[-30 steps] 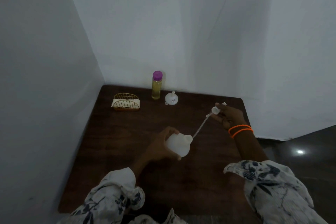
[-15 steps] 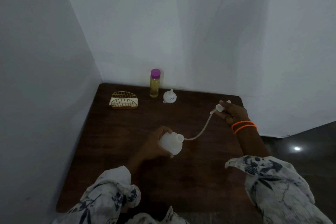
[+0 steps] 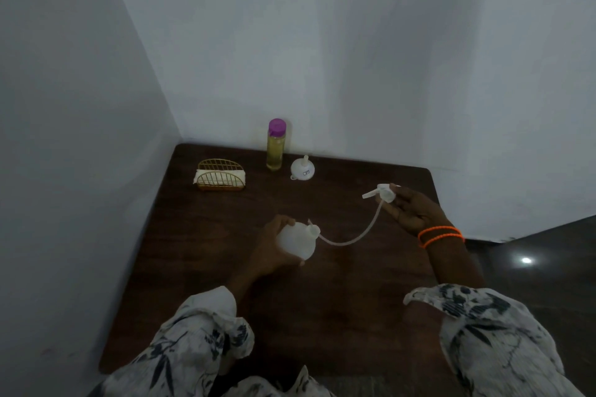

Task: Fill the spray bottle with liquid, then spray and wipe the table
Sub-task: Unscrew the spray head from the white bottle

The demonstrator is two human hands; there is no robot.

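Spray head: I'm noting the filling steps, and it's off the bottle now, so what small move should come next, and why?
Probably set the spray head down on the table. The right hand holds it with its tube out of the spray bottle, which the left hand grips. That would free the right hand for the funnel and the purple-capped bottle by the wall.

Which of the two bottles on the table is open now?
The white spray bottle in the left hand is open: its spray head is off, held by the right hand. The yellow-liquid bottle keeps its purple cap.
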